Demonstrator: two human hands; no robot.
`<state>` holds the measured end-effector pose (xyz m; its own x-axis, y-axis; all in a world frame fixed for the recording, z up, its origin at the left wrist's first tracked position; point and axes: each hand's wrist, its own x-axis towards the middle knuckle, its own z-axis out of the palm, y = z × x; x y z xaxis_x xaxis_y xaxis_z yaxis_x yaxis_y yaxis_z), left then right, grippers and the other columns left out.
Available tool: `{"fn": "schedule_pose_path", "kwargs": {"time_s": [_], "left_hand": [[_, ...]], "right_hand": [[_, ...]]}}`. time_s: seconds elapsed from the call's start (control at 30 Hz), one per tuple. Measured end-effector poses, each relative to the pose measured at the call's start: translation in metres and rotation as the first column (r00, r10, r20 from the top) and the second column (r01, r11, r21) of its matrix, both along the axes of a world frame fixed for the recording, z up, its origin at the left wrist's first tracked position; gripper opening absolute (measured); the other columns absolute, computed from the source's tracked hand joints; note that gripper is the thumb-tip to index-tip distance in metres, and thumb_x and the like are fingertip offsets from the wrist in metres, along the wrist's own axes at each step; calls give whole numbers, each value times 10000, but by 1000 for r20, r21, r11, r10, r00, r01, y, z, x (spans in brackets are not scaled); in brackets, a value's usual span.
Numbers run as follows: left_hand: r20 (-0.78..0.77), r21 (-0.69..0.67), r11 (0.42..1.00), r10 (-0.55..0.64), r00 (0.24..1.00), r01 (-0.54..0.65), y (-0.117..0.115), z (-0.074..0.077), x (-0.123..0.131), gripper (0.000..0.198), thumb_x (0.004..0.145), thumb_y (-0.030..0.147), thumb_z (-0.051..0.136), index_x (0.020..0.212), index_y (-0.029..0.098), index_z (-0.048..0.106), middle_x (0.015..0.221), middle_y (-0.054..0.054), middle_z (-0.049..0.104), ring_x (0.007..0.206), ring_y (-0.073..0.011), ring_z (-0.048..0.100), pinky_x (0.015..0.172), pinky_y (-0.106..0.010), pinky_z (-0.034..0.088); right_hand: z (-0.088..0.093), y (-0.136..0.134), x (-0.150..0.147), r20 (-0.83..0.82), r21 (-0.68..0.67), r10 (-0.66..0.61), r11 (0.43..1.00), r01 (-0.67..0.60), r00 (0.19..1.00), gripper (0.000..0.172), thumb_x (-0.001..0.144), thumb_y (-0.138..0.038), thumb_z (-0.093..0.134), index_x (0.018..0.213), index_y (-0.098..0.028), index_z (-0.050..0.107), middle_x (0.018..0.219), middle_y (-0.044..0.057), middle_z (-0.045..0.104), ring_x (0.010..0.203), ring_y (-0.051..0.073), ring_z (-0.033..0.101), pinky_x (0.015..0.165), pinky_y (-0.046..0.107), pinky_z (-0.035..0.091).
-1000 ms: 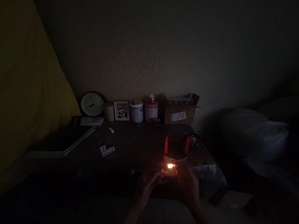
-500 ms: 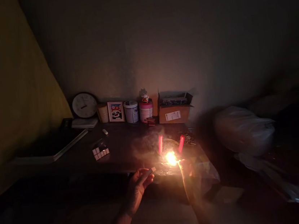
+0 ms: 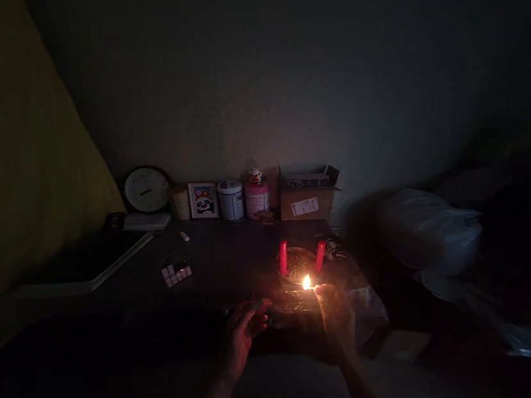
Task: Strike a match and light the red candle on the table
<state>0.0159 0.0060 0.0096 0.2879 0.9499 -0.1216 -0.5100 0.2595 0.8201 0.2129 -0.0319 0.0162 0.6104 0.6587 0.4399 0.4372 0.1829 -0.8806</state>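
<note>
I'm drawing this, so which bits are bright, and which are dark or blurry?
Head view: the flame is the brightest spot; head view: the right hand beside it looks blurred; head view: the yellow cloth is dim, the lower left nearly black.

1 framed picture [image 3: 204,201] stands between a clock [image 3: 147,189] and 2 tubs [image 3: 231,201].

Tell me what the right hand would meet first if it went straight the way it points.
Beyond the flame it holds out, the right hand would probably meet the near rim of the round dish by the red candles; depth is hard to judge here.
</note>
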Motion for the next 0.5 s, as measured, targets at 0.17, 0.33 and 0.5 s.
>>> {"fn": "schedule_pose_path", "kwargs": {"time_s": [0.17,0.33,0.5], "left_hand": [[-9,-16,1000,8,1000,-9,1,-1,0,278,711,371,672,899,168,698,1015,-93,709,770,-163,637,693,-272,484],[-13,-49,999,0,1000,-1,4,-4,1,318,674,396,695,900,171,708,1007,-94,715,764,-171,649,686,-272,485],[-2,-80,997,24,1000,-24,4,-2,3,317,615,380,735,843,162,714,953,-98,728,716,-175,657,645,-272,490]], "right_hand": [[4,-2,-2,-30,-46,47,998,-49,998,262,817,-417,537,844,-173,626,823,43,655,771,204,602,665,295,463],[9,-4,-5,-76,-10,65,998,-66,995,267,786,-418,573,848,-168,643,837,57,668,769,212,615,664,316,494],[11,-4,-4,-148,14,120,993,-119,982,255,763,-406,596,798,-160,657,771,51,675,744,210,625,667,329,506]]}}
